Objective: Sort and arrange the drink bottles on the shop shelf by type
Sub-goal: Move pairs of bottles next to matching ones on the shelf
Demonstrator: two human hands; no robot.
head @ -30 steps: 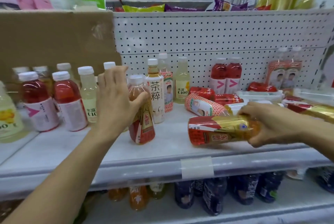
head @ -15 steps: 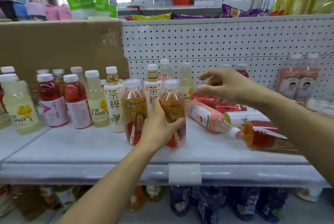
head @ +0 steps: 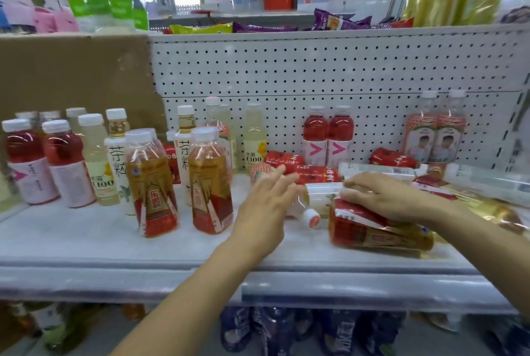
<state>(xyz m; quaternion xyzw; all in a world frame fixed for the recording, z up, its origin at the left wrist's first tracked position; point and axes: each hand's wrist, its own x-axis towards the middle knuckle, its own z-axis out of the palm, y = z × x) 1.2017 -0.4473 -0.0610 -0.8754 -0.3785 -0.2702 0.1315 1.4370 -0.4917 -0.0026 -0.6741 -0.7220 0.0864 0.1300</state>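
Two amber tea bottles with red-gold labels [head: 152, 183] [head: 210, 183] stand side by side at the shelf's front. My left hand [head: 266, 206] hovers just right of them, fingers apart, holding nothing. Its fingertips are close to a lying white-label bottle with a pink cap [head: 318, 202]. My right hand [head: 384, 197] lies palm down over that bottle's far end, fingers curled on it. Under its wrist lies another red-gold tea bottle [head: 372, 233]. Red drinks [head: 23, 160], pale C100 bottles [head: 99, 160] and white-label tea [head: 119, 160] stand upright at the left.
Several more bottles lie in a heap at the right [head: 315, 173]; two red drinks [head: 328, 137] and two portrait-label bottles [head: 434, 137] stand against the pegboard [head: 315, 68]. The shelf's front edge [head: 200, 278] runs below my arms, with dark bottles on the shelf beneath [head: 275, 330].
My left hand has let go of the two upright amber bottles and moved right. My right hand has dropped from the air onto the lying bottles.
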